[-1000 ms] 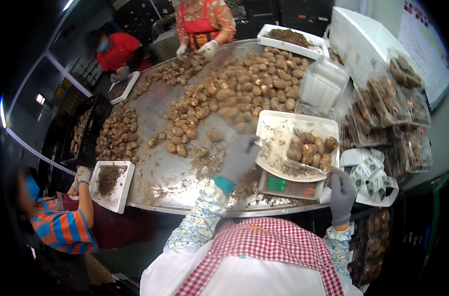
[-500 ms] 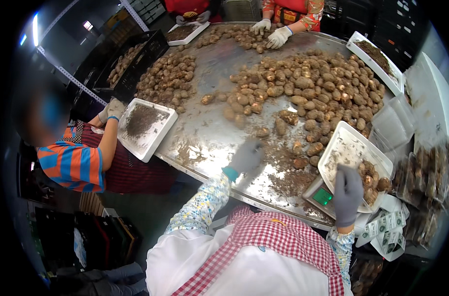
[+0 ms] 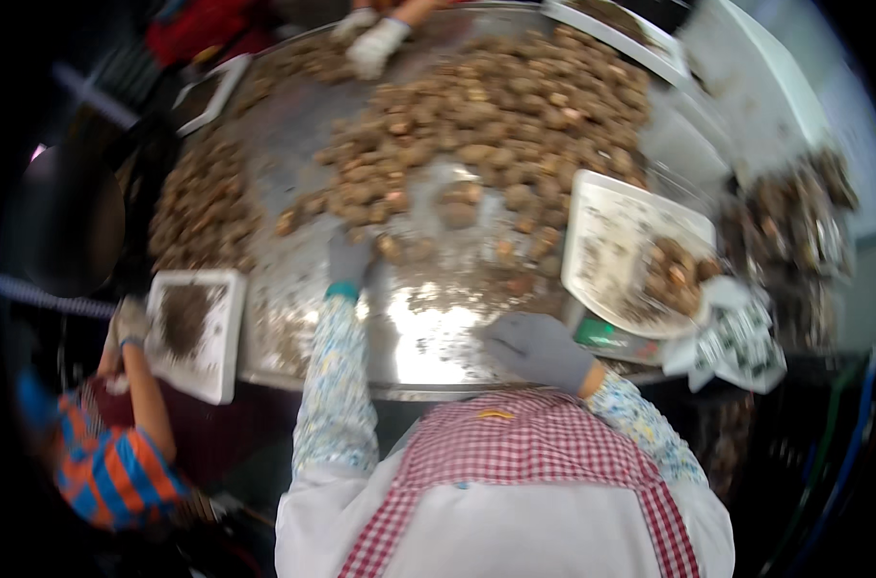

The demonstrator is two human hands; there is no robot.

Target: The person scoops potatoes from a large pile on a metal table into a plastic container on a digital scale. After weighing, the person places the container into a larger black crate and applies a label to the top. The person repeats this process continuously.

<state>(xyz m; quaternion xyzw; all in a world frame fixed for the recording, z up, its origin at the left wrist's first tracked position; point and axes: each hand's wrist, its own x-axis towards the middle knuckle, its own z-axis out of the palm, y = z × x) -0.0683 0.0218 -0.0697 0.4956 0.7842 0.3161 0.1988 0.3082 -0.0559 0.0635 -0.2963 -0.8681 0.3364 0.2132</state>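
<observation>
My left hand (image 3: 349,258), in a grey glove, reaches out to the near edge of the pile of brown taro tubers (image 3: 476,125). Its fingers are smeared, so any tuber in them does not show. My right hand (image 3: 539,349), also gloved in grey, is over the table's near edge with its fingers stretched to the left and nothing visible in them. To its right, a white tray (image 3: 592,255) rests tilted on a scale with a green display (image 3: 611,335). Inside the tray, several tubers (image 3: 674,275) lie in what looks like a clear container.
Soil covers parts of the metal table (image 3: 288,332). Another person's gloved hand (image 3: 132,323) touches a white soil tray (image 3: 224,337) at left. Far across, a white-gloved hand (image 3: 378,48) is among tubers. Bagged tubers (image 3: 794,226) and crumpled printed labels (image 3: 732,332) are at right.
My right hand has left the side of the white tray and moved left along the table's front. My left hand has moved forward to the tubers. The whole view has swung.
</observation>
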